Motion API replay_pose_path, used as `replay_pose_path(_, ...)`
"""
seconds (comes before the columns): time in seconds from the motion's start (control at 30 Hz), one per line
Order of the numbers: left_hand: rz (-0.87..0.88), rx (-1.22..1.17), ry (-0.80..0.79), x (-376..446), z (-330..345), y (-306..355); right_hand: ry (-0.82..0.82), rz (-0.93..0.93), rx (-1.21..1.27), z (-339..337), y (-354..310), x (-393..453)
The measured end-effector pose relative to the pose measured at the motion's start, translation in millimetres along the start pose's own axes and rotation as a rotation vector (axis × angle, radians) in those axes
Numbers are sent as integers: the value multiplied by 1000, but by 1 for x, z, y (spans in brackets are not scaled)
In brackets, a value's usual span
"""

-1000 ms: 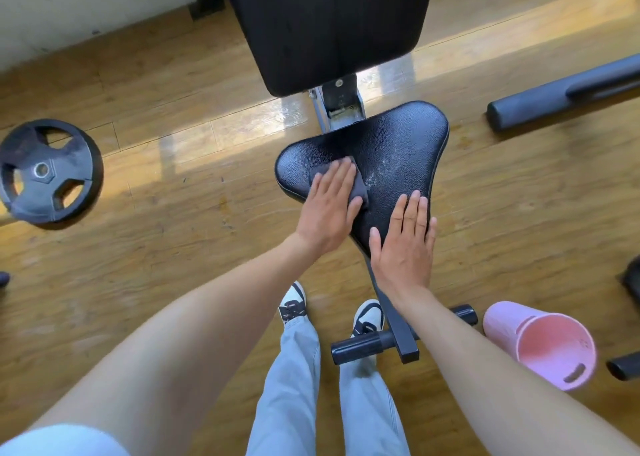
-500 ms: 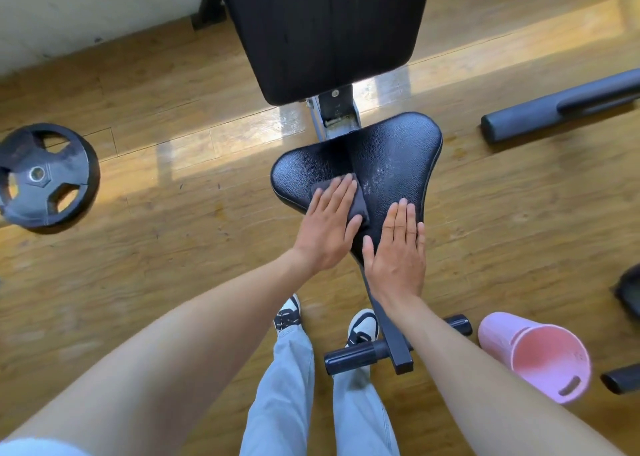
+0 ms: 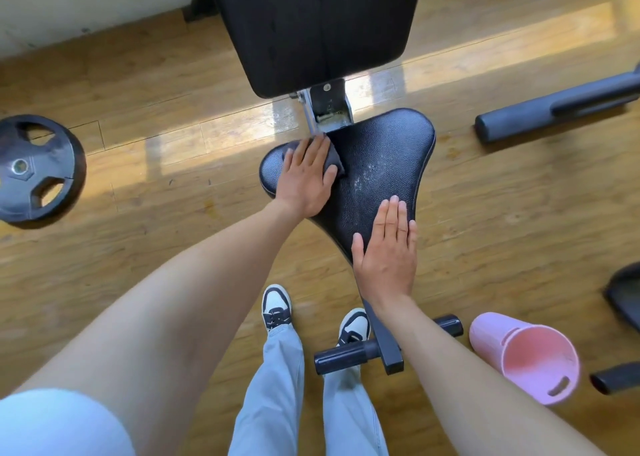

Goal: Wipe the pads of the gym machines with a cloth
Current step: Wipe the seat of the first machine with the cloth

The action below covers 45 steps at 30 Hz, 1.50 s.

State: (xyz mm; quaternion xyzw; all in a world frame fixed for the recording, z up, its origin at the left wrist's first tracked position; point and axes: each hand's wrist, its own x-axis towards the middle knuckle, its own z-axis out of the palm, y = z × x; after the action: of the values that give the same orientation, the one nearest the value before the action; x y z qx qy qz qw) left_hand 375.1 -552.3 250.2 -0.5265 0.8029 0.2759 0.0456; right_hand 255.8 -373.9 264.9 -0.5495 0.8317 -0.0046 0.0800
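Taking the seat pad [image 3: 381,164] as your landmark: far to its left a black weight plate [image 3: 36,168] lies flat on the wooden floor [image 3: 156,240], untouched. On the pad's left lobe, your left hand [image 3: 306,178] presses the dark cloth [image 3: 334,159] down with straight fingers, nothing curled round it; a second ago that hand and cloth sat nearer the pad's middle, and you have since pushed them up and outward toward the far-left corner, close to the metal bracket [image 3: 329,105] behind the pad. That suggests the left lobe is now largely covered, while the pale speckled patch in the pad's centre looks not yet wiped. On the pad's narrow near end, your right hand [image 3: 386,251] lies flat and open, bracing, much as before. Beyond the pad the backrest pad [image 3: 311,22] probably awaits its turn. To the pad's right and nearer you, a pink bucket [image 3: 526,355] lies tipped on the floor.
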Motion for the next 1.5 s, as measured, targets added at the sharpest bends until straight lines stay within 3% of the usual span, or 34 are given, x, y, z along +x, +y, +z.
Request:
replay_pose_path(0.13,207,81,14,-49,16,6,-11,-3,13,-1,-1,0)
replay_pose_path(0.27,323,172,-3,-42,11,4,-29,1,-4,-3,-3,-2)
replay_pose_path(0.37,152,19,-48,-27,11,18,-35,4,-17,-2,-2,-1)
replay_pose_path(0.5,2,-54,49,-25,25,41,-10,6,-4,-1,-1,-1)
replay_pose_path(0.73,362,-54,12,-75,25,2,-11,-3,31,-2,-2,-1)
replay_pose_path(1.1,339,104,-13,-42,27,19,-32,18,5,-3,-4,-2)
replay_pose_path(1.27,279,67,-39,-5,22,46,-11,17,-19,-1,-1,-2)
replay_pose_path(1.5,381,30,-64,-46,24,20,-22,27,-6,-3,-3,-2)
